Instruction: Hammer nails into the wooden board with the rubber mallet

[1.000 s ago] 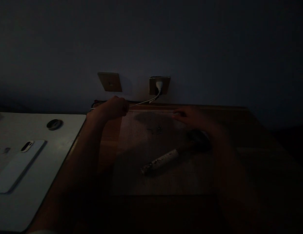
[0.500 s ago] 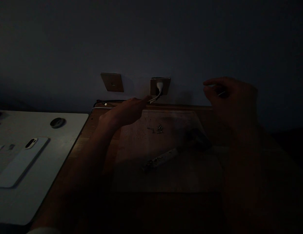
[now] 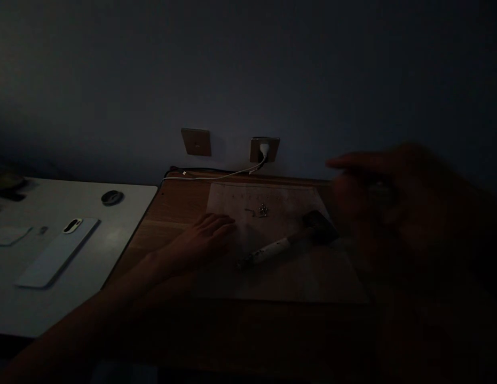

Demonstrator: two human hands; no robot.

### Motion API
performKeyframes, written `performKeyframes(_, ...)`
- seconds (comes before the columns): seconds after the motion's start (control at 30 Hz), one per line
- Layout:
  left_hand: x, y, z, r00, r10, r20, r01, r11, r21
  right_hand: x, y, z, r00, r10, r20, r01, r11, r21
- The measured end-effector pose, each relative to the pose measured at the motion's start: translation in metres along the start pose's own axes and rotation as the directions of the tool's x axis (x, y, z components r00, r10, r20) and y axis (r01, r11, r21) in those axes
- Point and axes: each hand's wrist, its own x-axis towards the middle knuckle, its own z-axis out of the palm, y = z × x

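Observation:
The light is dim. My left hand [image 3: 214, 229] lies flat at the left edge of a pale board [image 3: 280, 282], palm down, fingers stretched out and holding nothing. My right hand [image 3: 376, 197] is raised on the right, thumb and index finger close together in a pinch; what sits in it, if anything, is too dark and blurred to make out. On the board rests a hammer [image 3: 272, 249] with a pale, marked handle and a dark head. A small heap of shiny metal pieces [image 3: 263, 210], perhaps nails or screws, lies behind it.
On the wall behind, a white plug [image 3: 265, 148] sits in a socket, its cable running left along the wooden desk's [image 3: 164, 210] back edge. Another wall plate [image 3: 196, 142] is beside it. A white table [image 3: 124, 234] at left carries a phone [image 3: 58, 256] and a dark round object [image 3: 112, 198].
My left hand has come down from near the plug and cable to the board's left edge. My right hand has moved closer and looks larger. The view has shifted slightly left.

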Motion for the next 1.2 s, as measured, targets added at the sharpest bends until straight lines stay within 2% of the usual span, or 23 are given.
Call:
performKeyframes(0.03, -0.012, 0.004, 0.005, 1.0, 0.012, -0.001, -0.012, 1.0, -0.006, -0.008, 0.006, 0.01, 0.997, -0.054, 0.054, 0.056, 0.998, -0.029)
performKeyframes(0.07, -0.024, 0.009, 0.01, 1.0, 0.012, -0.003, -0.012, 1.0, -0.007, -0.019, 0.016, 0.021, 0.991, -0.051, 0.128, 0.056, 0.998, -0.038)
performKeyframes(0.17, -0.059, 0.025, 0.02, 0.998, -0.062, -0.032, 0.063, 0.997, 0.045, -0.068, 0.054, 0.043, 0.948, 0.085, 0.307, -0.064, 0.995, -0.076)
performKeyframes(0.23, -0.08, 0.032, 0.025, 0.988, -0.147, -0.055, 0.152, 0.984, 0.095, -0.111, 0.076, 0.045, 0.934, 0.242, 0.262, -0.218, 0.969, -0.115)
performKeyframes(0.3, -0.098, 0.035, 0.03, 0.978, -0.201, -0.064, 0.207, 0.972, 0.113, -0.153, 0.087, 0.041, 0.895, 0.4, 0.197, -0.369, 0.912, -0.176)
performKeyframes(0.4, -0.114, 0.037, 0.041, 0.968, -0.246, -0.043, 0.248, 0.966, 0.066, -0.198, 0.091, 0.038, 0.776, 0.609, 0.165, -0.548, 0.78, -0.302)
performKeyframes(0.5, -0.115, 0.042, 0.052, 0.946, -0.32, -0.055, 0.319, 0.947, -0.024, -0.216, 0.091, 0.042, 0.713, 0.673, 0.197, -0.605, 0.732, -0.312)
performKeyframes(0.6, -0.107, 0.053, 0.057, 0.909, -0.401, -0.11, 0.385, 0.912, -0.141, -0.212, 0.092, 0.046, 0.665, 0.712, 0.225, -0.657, 0.701, -0.277)
performKeyframes(0.7, -0.1, 0.066, 0.053, 0.87, -0.467, -0.161, 0.413, 0.866, -0.281, -0.204, 0.091, 0.044, 0.58, 0.781, 0.233, -0.743, 0.624, -0.241)
performKeyframes(0.77, -0.097, 0.071, 0.047, 0.828, -0.529, -0.187, 0.434, 0.816, -0.382, -0.201, 0.086, 0.043, 0.54, 0.817, 0.201, -0.784, 0.576, -0.232)
performKeyframes(0.83, -0.098, 0.074, 0.038, 0.767, -0.617, -0.177, 0.481, 0.735, -0.479, -0.2, 0.08, 0.043, 0.528, 0.83, 0.18, -0.801, 0.557, -0.22)
performKeyframes(1.0, -0.112, 0.063, 0.013, 0.607, -0.782, -0.142, 0.579, 0.558, -0.594, -0.203, 0.055, 0.05, 0.578, 0.788, 0.213, -0.777, 0.611, -0.154)
performKeyframes(1.1, -0.127, 0.046, -0.002, 0.513, -0.848, -0.134, 0.636, 0.48, -0.604, -0.203, 0.029, 0.064, 0.614, 0.755, 0.231, -0.756, 0.647, -0.105)
performKeyframes(1.2, -0.144, 0.031, -0.012, 0.402, -0.905, -0.136, 0.691, 0.398, -0.603, -0.203, 0.002, 0.082, 0.642, 0.726, 0.245, -0.752, 0.658, 0.019)
